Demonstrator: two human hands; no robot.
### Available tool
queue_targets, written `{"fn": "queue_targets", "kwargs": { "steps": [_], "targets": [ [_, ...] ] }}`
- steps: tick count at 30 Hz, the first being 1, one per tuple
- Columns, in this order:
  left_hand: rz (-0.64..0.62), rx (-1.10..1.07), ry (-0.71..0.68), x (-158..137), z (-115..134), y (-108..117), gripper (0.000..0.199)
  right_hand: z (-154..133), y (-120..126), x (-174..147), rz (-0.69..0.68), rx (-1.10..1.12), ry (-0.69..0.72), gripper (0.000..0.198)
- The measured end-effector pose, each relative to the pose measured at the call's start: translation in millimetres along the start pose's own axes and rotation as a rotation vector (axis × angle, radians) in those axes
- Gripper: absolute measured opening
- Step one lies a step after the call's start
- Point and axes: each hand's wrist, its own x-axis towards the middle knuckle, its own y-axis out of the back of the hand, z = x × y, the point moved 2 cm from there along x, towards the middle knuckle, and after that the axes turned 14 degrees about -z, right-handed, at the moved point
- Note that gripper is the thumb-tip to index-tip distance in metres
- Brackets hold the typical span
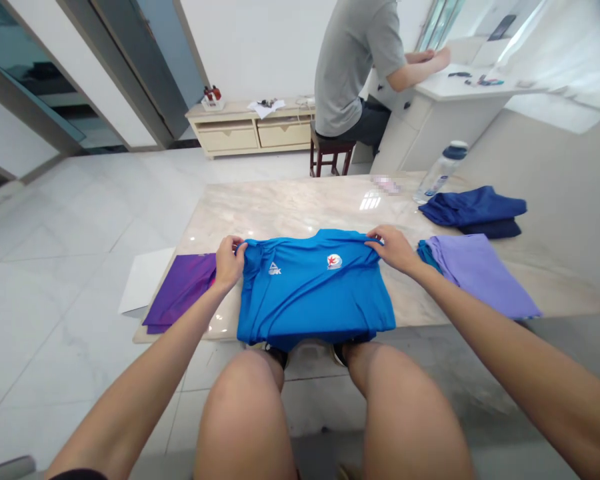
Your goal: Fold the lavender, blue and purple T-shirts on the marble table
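Note:
A bright blue T-shirt (310,287) with a white logo and a red-and-white crest lies spread across the marble table (290,207), its lower part hanging over the near edge. My left hand (231,260) pinches the shirt at its far left corner. At the far right corner, my right hand (391,247) grips the cloth between thumb and fingers. Left of the shirt is a folded purple garment (185,287), partly behind my left forearm. Beyond my right forearm lie a folded lavender garment (485,273) and some teal cloth (427,255).
Dark blue folded clothing (475,208) and a clear water bottle (440,175) stand at the table's right. Behind, a person in a grey shirt (355,67) sits on a stool (330,150) at a white counter (460,87). A low cabinet (230,139) lines the wall.

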Motion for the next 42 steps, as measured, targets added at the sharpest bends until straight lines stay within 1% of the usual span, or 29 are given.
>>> {"fn": "queue_targets", "kwargs": {
  "steps": [2,3,4,6,8,9,11,13,16,18,20,23,25,28,29,33,34,36,38,39,42],
  "targets": [
    [0.022,0.005,-0.075,-40,10,17,0.015,-17,12,-41,0.099,-0.060,0.060,0.008],
    [-0.003,0.022,-0.107,-62,12,23,0.017,-23,12,-63,0.123,-0.090,0.070,0.012],
    [-0.055,0.035,-0.131,-83,12,28,0.017,-27,10,-86,0.112,-0.117,0.072,0.015],
    [-0.189,0.049,-0.137,-118,6,35,0.016,-30,-3,-127,-0.012,-0.133,0.084,0.018],
    [-0.284,0.063,-0.107,-138,-2,41,0.015,-27,-15,-156,-0.121,-0.087,0.078,0.015],
    [-0.309,0.070,-0.090,-143,-5,45,0.016,-25,-18,-165,-0.141,-0.053,0.066,0.012],
    [-0.326,0.075,-0.074,-144,-4,51,0.021,-26,-17,-172,-0.134,-0.004,0.045,0.009],
    [-0.346,0.065,-0.085,-138,5,52,0.026,-34,-12,-169,-0.113,0.011,0.047,0.009],
    [-0.418,0.071,-0.102,-130,23,41,0.031,-57,-11,-154,-0.107,0.003,0.080,0.012],
    [-0.464,0.095,-0.085,-127,31,27,0.035,-73,-18,-142,-0.124,-0.012,0.101,0.015],
    [-0.495,0.128,-0.068,-124,37,12,0.036,-83,-31,-129,-0.137,-0.028,0.111,0.020],
    [-0.544,0.203,-0.088,-119,41,-5,0.035,-89,-51,-111,-0.154,-0.050,0.123,0.026],
    [-0.572,0.249,-0.116,-116,43,-12,0.032,-88,-59,-101,-0.182,-0.052,0.139,0.026],
    [-0.570,0.290,-0.120,-118,49,-18,0.031,-88,-63,-93,-0.227,-0.028,0.135,0.016],
    [-0.558,0.303,-0.111,-120,51,-21,0.031,-90,-63,-91,-0.238,-0.018,0.120,0.017],
    [-0.516,0.358,-0.056,-126,69,-37,0.034,-108,-63,-85,-0.257,-0.002,0.045,0.025],
    [-0.519,0.375,-0.039,-126,74,-43,0.034,-115,-64,-82,-0.267,-0.019,0.022,0.026],
    [-0.543,0.417,-0.009,-122,85,-53,0.032,-129,-67,-75,-0.304,-0.077,-0.039,0.020],
    [-0.584,0.468,0.009,-115,93,-58,0.026,-140,-65,-69,-0.315,-0.124,-0.150,0.013],
    [-0.611,0.490,0.016,-112,96,-58,0.023,-145,-62,-67,-0.300,-0.132,-0.220,0.014],
    [-0.674,0.535,0.050,-106,105,-46,0.020,-155,-41,-69,-0.189,-0.116,-0.411,0.019]
  ]
}}
